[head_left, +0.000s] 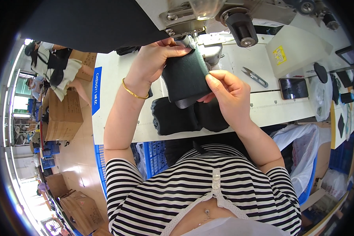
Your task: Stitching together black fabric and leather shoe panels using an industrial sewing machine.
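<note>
Your left hand (157,57) pinches the top edge of the smooth, black, fabric-like panel (187,76) just below the silver metal machine fittings (185,30); your right hand (229,91), fingers curled, pinches its right edge. Best keep the panel flat, tension light and even, fingertips clear.

You wear a short-sleeved top (247,173) in black and white stripes, lacy trim (225,202) edging its neckline, a necklace (207,212) and a gold bangle (131,92) around your left wrist (139,82).

Snips (257,78) lie on the table (240,57), between held fabric (187,76) and phone (294,89).
</note>
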The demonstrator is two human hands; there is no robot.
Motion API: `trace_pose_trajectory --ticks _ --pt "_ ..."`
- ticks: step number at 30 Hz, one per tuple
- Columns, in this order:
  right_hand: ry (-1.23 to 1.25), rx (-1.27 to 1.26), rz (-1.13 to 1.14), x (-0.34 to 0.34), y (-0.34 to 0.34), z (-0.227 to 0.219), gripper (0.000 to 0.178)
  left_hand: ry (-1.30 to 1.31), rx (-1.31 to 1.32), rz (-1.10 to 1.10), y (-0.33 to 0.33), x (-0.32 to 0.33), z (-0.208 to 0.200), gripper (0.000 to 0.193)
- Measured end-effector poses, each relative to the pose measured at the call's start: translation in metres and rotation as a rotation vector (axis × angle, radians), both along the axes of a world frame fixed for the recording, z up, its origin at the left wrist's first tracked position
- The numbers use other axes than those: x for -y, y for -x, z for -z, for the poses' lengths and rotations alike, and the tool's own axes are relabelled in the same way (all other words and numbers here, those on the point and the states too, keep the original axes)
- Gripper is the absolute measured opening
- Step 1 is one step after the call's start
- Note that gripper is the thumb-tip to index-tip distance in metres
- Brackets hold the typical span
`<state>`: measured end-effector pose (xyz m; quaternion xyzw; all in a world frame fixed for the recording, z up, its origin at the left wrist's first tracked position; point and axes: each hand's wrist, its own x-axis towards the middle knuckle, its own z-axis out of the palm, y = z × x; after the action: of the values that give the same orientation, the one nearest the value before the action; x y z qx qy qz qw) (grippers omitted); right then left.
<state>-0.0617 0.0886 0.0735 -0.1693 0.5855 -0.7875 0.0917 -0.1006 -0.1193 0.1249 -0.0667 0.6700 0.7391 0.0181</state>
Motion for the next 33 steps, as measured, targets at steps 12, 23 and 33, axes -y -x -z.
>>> trace_pose_trajectory --ticks 12,23,33 --pt "-0.064 0.027 -0.043 -0.007 -0.005 0.000 0.018 0.051 -0.038 0.089 -0.002 0.007 0.001 0.012" --pt "-0.060 0.018 -0.043 -0.006 -0.005 0.000 0.019 0.061 -0.050 0.037 -0.004 0.003 -0.001 0.009" --pt "-0.027 0.024 -0.051 0.001 0.001 -0.003 0.019 0.064 -0.049 -0.046 0.014 0.013 0.008 0.013"
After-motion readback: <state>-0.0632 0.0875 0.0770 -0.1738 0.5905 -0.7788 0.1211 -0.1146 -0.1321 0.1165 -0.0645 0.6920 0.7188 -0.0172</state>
